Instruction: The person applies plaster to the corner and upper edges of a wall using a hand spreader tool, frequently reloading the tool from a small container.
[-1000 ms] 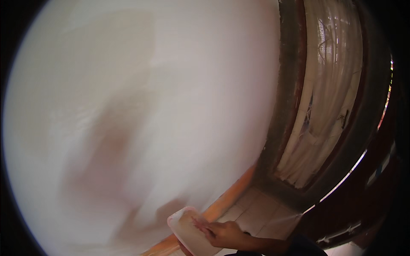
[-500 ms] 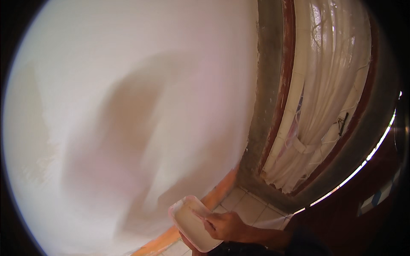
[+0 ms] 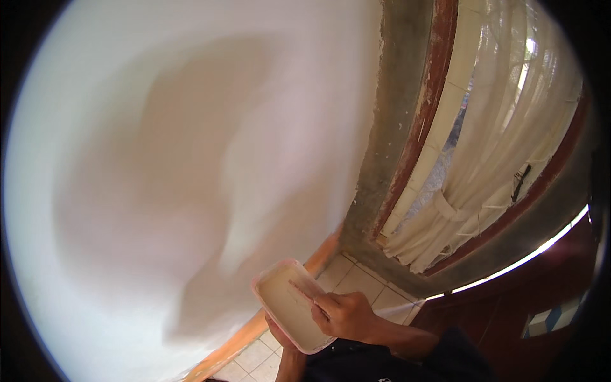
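While the left hand (image 3: 282, 335) holds the left edge of the tray (image 3: 259, 290), right hand (image 3: 347, 315) over its right edge, gripping a thin tool (image 3: 304, 290), white wall (image 3: 191, 178) alongside, curtain (image 3: 480, 159) beyond.

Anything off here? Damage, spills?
No spill visible around the tray. The red-brown window frame looks worn, its paint chipped along the edge. The grey border beside it has pale flecks and a ragged edge against the smooth white wall.

No readable lettering
Shows one tiny pale mark (image 3: 384, 380) on dark clothing (image 3: 353, 361), below-right of the tray (image 3: 270, 268), too cropped to read.
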Action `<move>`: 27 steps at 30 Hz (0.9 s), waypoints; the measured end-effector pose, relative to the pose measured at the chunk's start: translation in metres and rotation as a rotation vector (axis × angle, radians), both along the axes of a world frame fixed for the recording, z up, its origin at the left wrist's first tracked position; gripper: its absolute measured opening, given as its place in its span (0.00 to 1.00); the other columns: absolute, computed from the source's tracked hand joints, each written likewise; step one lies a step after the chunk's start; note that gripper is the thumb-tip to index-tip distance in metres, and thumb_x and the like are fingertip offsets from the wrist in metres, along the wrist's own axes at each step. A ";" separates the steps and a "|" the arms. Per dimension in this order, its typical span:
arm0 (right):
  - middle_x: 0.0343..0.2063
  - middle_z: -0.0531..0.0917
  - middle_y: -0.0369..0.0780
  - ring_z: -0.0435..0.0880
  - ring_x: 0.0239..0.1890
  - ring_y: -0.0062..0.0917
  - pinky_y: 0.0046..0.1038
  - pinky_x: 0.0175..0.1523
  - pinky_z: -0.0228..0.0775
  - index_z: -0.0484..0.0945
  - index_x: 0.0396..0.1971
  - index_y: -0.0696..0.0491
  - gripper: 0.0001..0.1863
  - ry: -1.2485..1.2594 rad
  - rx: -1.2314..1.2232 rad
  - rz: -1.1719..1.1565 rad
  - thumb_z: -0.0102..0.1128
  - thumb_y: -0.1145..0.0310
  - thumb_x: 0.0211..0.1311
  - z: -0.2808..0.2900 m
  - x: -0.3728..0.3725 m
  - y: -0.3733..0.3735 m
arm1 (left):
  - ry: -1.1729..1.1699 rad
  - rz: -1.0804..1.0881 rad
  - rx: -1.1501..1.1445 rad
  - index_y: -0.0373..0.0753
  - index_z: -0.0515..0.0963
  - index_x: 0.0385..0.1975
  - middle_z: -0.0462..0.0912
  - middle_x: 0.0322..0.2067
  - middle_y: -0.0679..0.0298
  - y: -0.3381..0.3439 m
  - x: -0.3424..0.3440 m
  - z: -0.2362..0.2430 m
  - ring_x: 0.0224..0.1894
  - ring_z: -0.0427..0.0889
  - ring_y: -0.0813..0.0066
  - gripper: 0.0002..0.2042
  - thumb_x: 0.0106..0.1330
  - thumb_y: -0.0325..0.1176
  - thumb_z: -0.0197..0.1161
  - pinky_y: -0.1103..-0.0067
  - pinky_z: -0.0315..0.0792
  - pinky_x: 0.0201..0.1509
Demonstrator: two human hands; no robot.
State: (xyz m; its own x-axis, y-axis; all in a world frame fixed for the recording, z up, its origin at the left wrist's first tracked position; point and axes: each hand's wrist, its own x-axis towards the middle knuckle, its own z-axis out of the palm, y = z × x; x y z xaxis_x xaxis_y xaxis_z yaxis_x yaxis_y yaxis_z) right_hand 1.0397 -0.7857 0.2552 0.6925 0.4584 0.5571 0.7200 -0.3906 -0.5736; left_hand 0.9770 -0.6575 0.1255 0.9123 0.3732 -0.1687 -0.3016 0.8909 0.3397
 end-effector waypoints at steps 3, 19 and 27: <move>0.11 0.73 0.36 0.75 0.11 0.29 0.30 0.17 0.66 0.76 0.21 0.53 0.04 0.019 0.072 0.055 0.63 0.72 0.50 -0.008 0.029 -0.016 | 0.001 -0.006 -0.009 0.41 0.61 0.61 0.69 0.57 0.59 -0.014 0.029 -0.005 0.57 0.69 0.61 0.29 0.68 0.54 0.43 0.64 0.65 0.61; 0.16 0.77 0.40 0.77 0.16 0.29 0.26 0.20 0.66 0.77 0.25 0.57 0.06 0.099 0.091 0.089 0.66 0.74 0.50 -0.051 0.181 -0.127 | 0.019 0.006 0.012 0.41 0.62 0.60 0.71 0.55 0.59 -0.089 0.177 -0.040 0.56 0.71 0.62 0.27 0.69 0.54 0.41 0.65 0.68 0.59; 0.17 0.77 0.39 0.76 0.17 0.28 0.28 0.20 0.65 0.77 0.25 0.57 0.05 0.030 0.089 0.138 0.66 0.77 0.48 -0.066 0.202 -0.146 | 0.048 -0.021 0.006 0.41 0.63 0.59 0.71 0.55 0.59 -0.098 0.186 -0.057 0.55 0.72 0.62 0.27 0.69 0.54 0.40 0.65 0.69 0.58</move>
State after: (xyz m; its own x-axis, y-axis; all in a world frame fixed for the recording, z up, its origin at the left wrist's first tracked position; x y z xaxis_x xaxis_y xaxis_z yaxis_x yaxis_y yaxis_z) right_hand 1.2421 -0.9313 0.1891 0.6433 0.5001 0.5797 0.7454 -0.2361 -0.6235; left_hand 1.1631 -0.7557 0.0688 0.9110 0.3547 -0.2106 -0.2656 0.8950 0.3583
